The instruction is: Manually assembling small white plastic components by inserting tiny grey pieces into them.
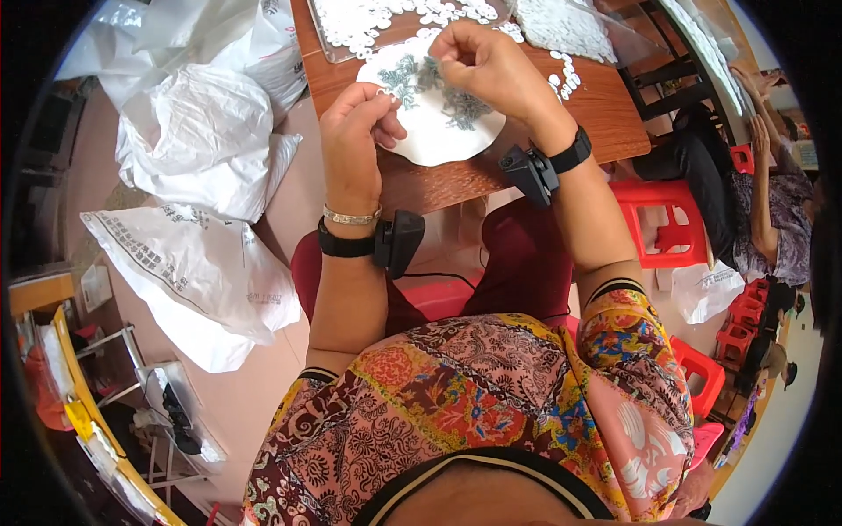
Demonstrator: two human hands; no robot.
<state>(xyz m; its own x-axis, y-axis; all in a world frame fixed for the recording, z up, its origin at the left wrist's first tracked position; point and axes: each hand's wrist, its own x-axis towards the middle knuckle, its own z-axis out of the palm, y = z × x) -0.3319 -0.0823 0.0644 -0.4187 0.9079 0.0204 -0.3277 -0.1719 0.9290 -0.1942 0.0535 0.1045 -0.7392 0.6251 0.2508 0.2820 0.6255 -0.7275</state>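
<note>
My left hand [355, 127] is over the left side of a round white sheet or plate [430, 147] on the brown table. Its thumb and forefinger pinch a small white plastic piece [384, 92]. Above the far side of the plate, my right hand [495, 74] is closed in a pinch, and what its fingertips hold is too small to make out. Small grey pieces [465, 111], perhaps screws, lie in loose heaps on the plate between and below the hands. Each wrist wears a black strap with a black device.
Many white ring-shaped pieces [360, 24] fill a tray at the table's far left; more [566, 77] lie loose at right. A bag of white pieces [566, 31] rests behind. White sacks [197, 131] stand on the floor at left. Red stools [658, 219] and another person [772, 202] are at right.
</note>
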